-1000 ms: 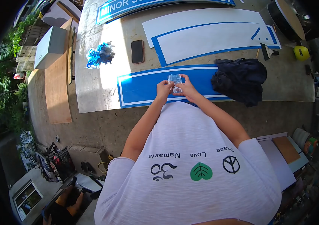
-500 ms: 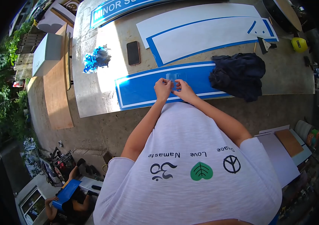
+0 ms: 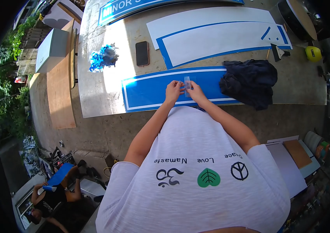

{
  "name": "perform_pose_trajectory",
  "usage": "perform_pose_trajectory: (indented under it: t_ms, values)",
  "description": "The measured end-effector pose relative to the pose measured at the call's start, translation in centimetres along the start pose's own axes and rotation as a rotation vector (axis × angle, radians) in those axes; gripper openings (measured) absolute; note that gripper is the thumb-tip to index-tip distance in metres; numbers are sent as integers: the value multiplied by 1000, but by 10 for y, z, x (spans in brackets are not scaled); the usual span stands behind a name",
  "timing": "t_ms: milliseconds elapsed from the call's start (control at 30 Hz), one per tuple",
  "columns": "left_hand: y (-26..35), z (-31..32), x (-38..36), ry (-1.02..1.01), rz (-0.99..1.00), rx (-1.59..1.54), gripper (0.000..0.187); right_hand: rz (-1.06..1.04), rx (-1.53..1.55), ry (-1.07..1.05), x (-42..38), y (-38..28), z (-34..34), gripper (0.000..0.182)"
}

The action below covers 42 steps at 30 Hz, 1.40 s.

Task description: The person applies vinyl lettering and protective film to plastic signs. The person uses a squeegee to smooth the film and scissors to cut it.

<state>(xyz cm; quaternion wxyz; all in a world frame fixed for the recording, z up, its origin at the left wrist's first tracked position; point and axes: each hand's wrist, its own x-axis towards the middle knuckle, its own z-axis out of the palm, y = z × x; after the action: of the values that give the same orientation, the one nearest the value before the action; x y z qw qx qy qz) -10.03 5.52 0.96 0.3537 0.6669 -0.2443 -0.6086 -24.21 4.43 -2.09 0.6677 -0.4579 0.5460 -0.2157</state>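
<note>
A blue sign panel [image 3: 149,93] with a white border line lies along the near edge of the table. Over its middle, my right hand [image 3: 196,94] pinches a small clear plastic strip [image 3: 187,82]. My left hand [image 3: 173,93] is just left of the strip, fingers closed and pointing toward it; what lies between its fingertips is too small to make out. On the panel's right end rests a crumpled dark cloth [image 3: 250,81], hiding that end.
Beyond the panel are a phone [image 3: 142,53], crumpled blue film scraps [image 3: 103,57] and white sheets with blue edging [image 3: 219,40]. A scraper [image 3: 277,53] and a yellow tape measure [image 3: 313,53] sit at right. Behind at lower left, a person [image 3: 54,198] holds a blue sheet [image 3: 60,174].
My hands have moved slightly apart, and the clear strip now stands by my right fingers. The view has shifted a little. The person at lower left has leaned back with the blue sheet.
</note>
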Motion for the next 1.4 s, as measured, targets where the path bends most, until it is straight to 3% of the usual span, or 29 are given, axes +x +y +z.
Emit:
perform_pose_trajectory:
  t_ms: [100, 267, 467, 567, 633, 767, 867, 1100, 1400]
  values:
    - [-3, 1, 2, 46, -20, 46, 28, 140, 172, -60, 3, -1, -6, 36]
    - [-29, 0, 18, 78, -6, 172, 32, 194, 271, -122, -4, -17, -10, 43]
    - [-40, 5, 24, 101, -15, 166, 31, 222, 237, -178, -3, -25, -12, 43]
    - [-52, 6, 30, 216, 58, 108, 27, 223, 197, -195, 1, -23, -11, 41]
    - [-56, 5, 31, 137, 58, 100, 27, 231, 187, -216, 4, -21, -11, 40]
    - [-51, 2, 22, 166, 61, 71, 27, 267, 195, -196, 12, -14, -14, 39]
    - [-40, -1, 13, 28, -29, 100, 30, 284, 232, -193, 20, -5, -17, 40]
    - [-57, 0, 18, -31, 35, 84, 31, 328, 309, -188, 30, 3, -24, 47]
    - [-83, -9, 16, 26, -1, 34, 29, 380, 391, -160, 44, 13, -34, 51]
